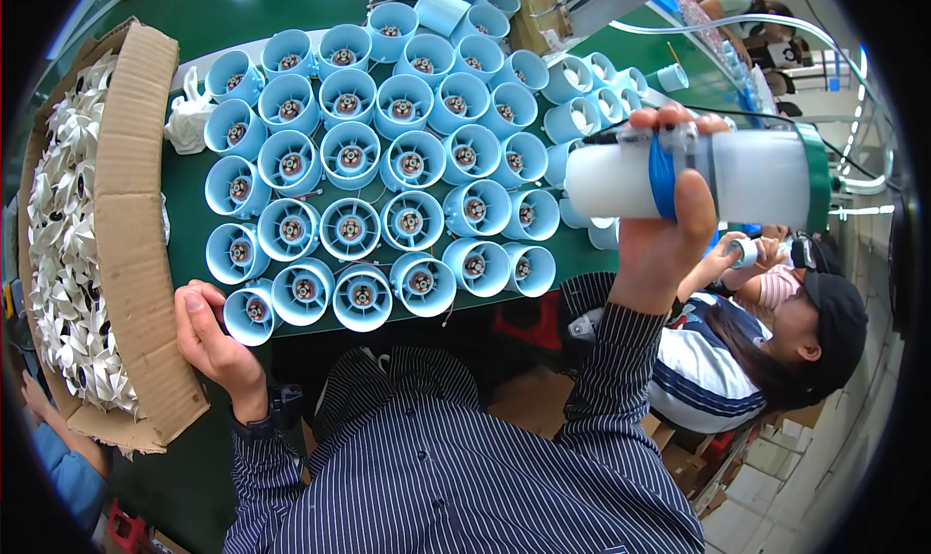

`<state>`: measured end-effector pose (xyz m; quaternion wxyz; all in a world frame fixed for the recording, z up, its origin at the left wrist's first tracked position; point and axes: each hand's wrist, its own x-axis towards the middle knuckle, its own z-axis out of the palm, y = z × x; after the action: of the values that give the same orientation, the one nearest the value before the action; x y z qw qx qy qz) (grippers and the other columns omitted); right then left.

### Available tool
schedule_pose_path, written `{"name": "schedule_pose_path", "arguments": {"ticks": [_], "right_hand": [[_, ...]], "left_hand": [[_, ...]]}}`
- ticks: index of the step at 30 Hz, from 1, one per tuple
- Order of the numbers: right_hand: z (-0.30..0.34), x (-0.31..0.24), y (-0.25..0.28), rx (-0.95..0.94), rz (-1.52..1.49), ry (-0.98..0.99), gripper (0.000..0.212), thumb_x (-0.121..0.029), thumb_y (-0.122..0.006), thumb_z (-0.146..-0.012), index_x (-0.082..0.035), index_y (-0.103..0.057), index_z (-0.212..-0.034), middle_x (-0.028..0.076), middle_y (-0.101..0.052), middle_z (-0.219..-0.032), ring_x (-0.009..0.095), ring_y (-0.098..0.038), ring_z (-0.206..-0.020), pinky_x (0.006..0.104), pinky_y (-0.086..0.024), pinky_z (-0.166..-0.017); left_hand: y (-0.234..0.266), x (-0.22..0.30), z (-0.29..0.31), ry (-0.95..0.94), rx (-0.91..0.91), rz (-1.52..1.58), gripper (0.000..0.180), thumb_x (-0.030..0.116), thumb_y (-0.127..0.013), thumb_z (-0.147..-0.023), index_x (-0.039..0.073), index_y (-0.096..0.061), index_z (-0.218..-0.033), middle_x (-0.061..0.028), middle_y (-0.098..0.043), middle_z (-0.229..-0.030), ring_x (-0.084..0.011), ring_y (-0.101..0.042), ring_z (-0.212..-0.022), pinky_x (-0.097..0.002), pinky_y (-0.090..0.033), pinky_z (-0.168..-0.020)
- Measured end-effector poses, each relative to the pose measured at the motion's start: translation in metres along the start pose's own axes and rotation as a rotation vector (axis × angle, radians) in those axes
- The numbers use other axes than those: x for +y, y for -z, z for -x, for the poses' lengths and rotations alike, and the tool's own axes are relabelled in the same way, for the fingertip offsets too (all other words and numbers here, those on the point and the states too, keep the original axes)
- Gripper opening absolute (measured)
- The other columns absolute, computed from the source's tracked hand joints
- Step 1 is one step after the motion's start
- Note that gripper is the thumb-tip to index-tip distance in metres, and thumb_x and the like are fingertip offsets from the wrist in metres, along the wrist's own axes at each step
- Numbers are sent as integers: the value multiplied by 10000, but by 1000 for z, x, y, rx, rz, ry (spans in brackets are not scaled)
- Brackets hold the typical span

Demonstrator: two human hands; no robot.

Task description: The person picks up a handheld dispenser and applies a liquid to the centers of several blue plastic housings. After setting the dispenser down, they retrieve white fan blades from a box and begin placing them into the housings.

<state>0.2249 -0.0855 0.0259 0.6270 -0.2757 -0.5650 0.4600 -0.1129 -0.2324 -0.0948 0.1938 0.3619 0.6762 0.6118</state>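
Observation:
My right hand (664,229) is raised at the right, its fingers wrapped round a white dispensing cartridge (761,176) with a green end cap and a blue band. The cartridge lies roughly level above the table, its narrower end toward the left. My left hand (218,346) is at the table's front edge, fingers loosely apart, beside the nearest left light blue cup-shaped housing (249,314); whether it touches it I cannot tell. Several such housings stand in rows, mouths up, each with ribs and a small coil motor part (351,227) in the middle.
A cardboard box (141,234) of white bladed fan wheels (82,244) stands at the left. A crumpled white bag (190,118) lies behind it. More blue housings (572,120) fill the back right of the green table (223,11). A co-worker in a black cap (834,331) sits at the right.

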Motion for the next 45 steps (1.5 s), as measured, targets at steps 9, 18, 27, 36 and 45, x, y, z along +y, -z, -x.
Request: {"name": "schedule_pose_path", "arguments": {"ticks": [9, 18, 27, 36, 45], "right_hand": [[-22, 42, 5, 20, 72, -31, 400, -136, -720, -850, -88, -553, -1210, 138, -609, -1170, 296, -641, -1105, 454, -457, -1041], [-20, 45, 7, 35, 102, -52, 403, -145, -730, -846, -89, -556, -1206, 138, -632, -1161, 299, -652, -1096, 457, -477, -1018], [-18, 44, 6, 70, 98, -43, 408, -149, -745, -831, -86, -558, -1189, 141, -637, -1147, 304, -656, -1094, 467, -469, -1037], [-18, 46, 7, 58, 80, -32, 408, -136, -748, -827, -82, -557, -1184, 144, -637, -1143, 305, -653, -1097, 472, -462, -1046], [-17, 46, 9, 54, 97, -45, 429, -132, -757, -830, -70, -560, -1205, 162, -643, -1169, 322, -645, -1125, 474, -466, -1039]], "left_hand": [[-1, 0, 0, 2, 6, 2, 360, 240, -381, -1073, 35, -414, -780, -24, -388, -764, -114, -354, -699, -269, -301, -642], [0, -2, 1, 15, -3, 19, 356, 243, -379, -1074, 37, -415, -787, -23, -387, -772, -109, -350, -705, -264, -302, -650], [-1, -1, 1, 7, 6, 9, 361, 252, -375, -1081, 43, -402, -788, -21, -385, -782, -112, -356, -718, -263, -312, -667], [-1, -2, 1, 9, -8, -4, 369, 267, -359, -1089, 56, -374, -786, -17, -375, -793, -117, -357, -738, -263, -320, -696], [-2, 0, 1, -8, 2, -4, 357, 237, -378, -1071, 32, -415, -782, -27, -398, -769, -126, -377, -717, -277, -324, -668]]}}
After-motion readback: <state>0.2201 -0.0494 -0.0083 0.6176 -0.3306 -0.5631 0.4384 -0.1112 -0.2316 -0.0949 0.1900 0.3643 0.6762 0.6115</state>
